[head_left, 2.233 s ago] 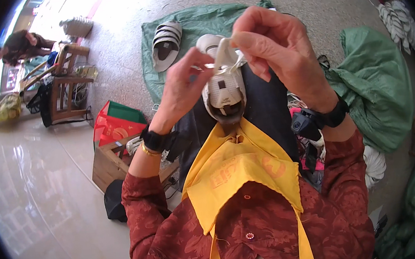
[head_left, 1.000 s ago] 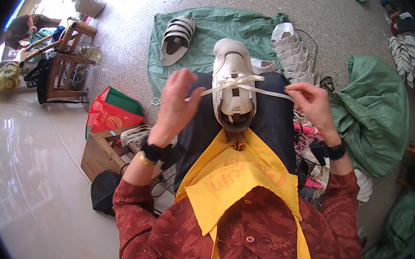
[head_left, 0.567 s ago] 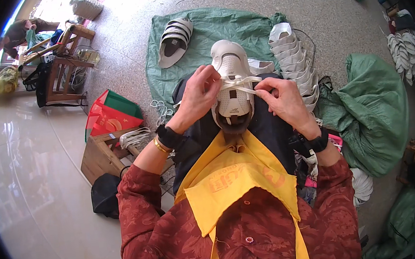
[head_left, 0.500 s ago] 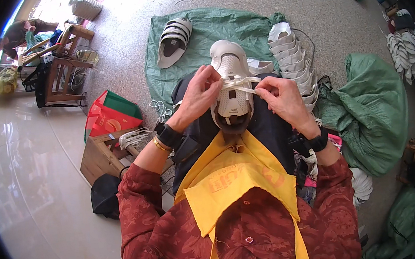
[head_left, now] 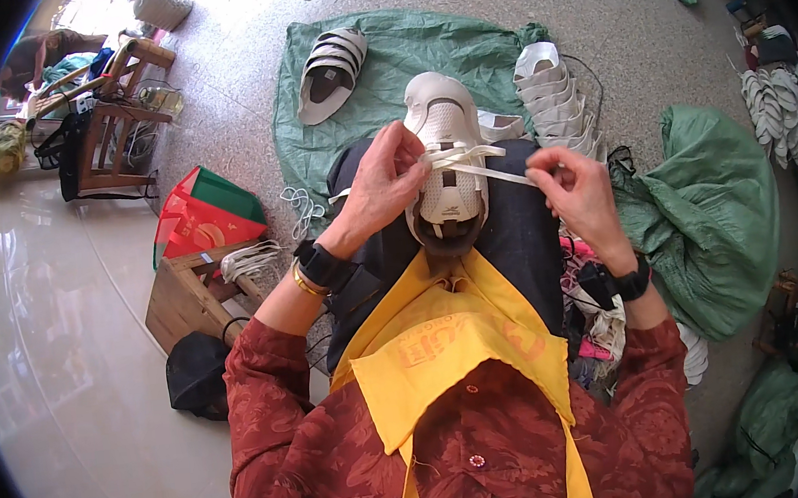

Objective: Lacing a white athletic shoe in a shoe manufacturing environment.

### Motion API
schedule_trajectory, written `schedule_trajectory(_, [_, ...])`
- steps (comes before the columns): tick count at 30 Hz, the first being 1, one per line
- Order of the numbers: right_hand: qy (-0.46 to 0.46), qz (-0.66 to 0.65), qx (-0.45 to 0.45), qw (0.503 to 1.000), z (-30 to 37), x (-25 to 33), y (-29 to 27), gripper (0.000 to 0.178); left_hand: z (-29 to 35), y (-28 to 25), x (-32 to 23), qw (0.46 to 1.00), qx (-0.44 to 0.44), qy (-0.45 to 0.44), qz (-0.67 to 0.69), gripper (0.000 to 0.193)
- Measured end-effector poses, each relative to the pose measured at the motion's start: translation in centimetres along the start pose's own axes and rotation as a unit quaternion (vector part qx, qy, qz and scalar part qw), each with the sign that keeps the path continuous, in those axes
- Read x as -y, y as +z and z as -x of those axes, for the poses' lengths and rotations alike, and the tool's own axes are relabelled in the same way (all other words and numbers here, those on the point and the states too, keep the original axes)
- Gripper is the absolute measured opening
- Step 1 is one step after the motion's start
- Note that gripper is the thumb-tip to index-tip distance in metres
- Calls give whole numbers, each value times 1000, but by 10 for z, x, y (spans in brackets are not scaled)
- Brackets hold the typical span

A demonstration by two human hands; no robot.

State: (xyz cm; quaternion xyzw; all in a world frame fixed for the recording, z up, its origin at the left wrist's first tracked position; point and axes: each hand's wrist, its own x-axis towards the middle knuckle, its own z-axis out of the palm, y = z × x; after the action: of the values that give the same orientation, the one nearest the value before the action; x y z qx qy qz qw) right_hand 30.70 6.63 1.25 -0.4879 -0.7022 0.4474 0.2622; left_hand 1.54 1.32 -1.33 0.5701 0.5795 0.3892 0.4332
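A white shoe upper (head_left: 439, 111) lies on my lap between my knees, its toe pointing away from me and its dark opening close to the yellow apron (head_left: 458, 363). A white shoelace (head_left: 493, 174) crosses the middle of the upper. My left hand (head_left: 387, 181) is closed, thumb and fingers pinching the lace at the upper's left edge. Off to the right, my right hand (head_left: 578, 191) pinches the lace's other stretch and holds it taut, apart from the upper. A short loop of lace sticks out rightward above that stretch.
A green woven sheet (head_left: 398, 38) on the floor holds a stack of white uppers (head_left: 332, 75); a longer row of uppers (head_left: 552, 90) lies at its right. Left stand a wooden stool (head_left: 188, 303) with laces and a red-green bag (head_left: 206, 215). A green sack (head_left: 718, 218) slumps at right.
My right hand has moved right, away from the upper, drawing the lace out into a longer straight stretch. My left hand has stayed at the upper's left edge.
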Motion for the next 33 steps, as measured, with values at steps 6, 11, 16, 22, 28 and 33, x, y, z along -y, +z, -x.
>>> schedule_trajectory(6, [-110, 38, 20, 993, -39, 27, 27, 21, 6, 1, -6, 998, -42, -37, -24, 20])
schedule_trajectory(11, [-113, -2, 67, 991, -50, 15, 43, 18, 6, -4, -16, 997, -8, -60, -46, 18])
schedule_trajectory(16, [-32, -46, 140, 989, -45, 12, 34, 10, 8, -5, -15, 997, 7, -69, -23, 18])
schedule_trajectory(22, [10, -84, 155, 984, -45, 9, 29, 11, 12, -9, -20, 979, 62, -99, 166, 17])
schedule_trajectory(28, [-38, -53, 139, 988, -48, 5, 32, 15, 20, -24, -36, 969, 63, -110, 214, 18])
schedule_trajectory(33, [-63, -70, 121, 988, -47, 7, 38, 19, 38, -54, -45, 972, 43, -111, 200, 19])
